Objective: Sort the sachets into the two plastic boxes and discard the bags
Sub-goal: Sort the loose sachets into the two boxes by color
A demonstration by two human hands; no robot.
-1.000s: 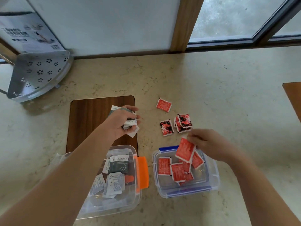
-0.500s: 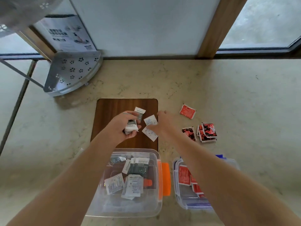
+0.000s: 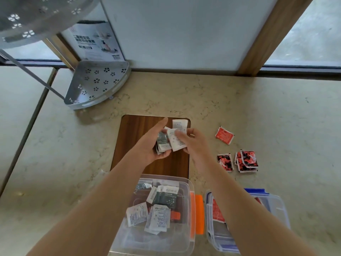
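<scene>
1. Gathering the white and grey sachets is the step we judge to be in hand: our left hand (image 3: 155, 145) cups a small stack of grey-and-white sachets (image 3: 162, 143) above the wooden board (image 3: 136, 130), and our right hand (image 3: 191, 143) pinches a white sachet (image 3: 175, 141) against that stack.
2. One more white sachet (image 3: 180, 123) lies on the board just beyond our hands.
3. Next, we judge, we must collect that last one and carry the bundle back to the orange-latched box (image 3: 186, 242), keeping the slippery packets from fanning out.
4. That box, nearest us on the bench (image 3: 276, 117), already holds several white and grey sachets (image 3: 158, 207).
5. The blue-latched box (image 3: 276, 206) beside it holds red sachets (image 3: 217, 211), partly hidden by our right forearm.
6. Still on the bench to the right: a lone red sachet (image 3: 224, 135) and a cluster of red-and-black sachets (image 3: 239, 161).
7. We see no bags clearly.
</scene>
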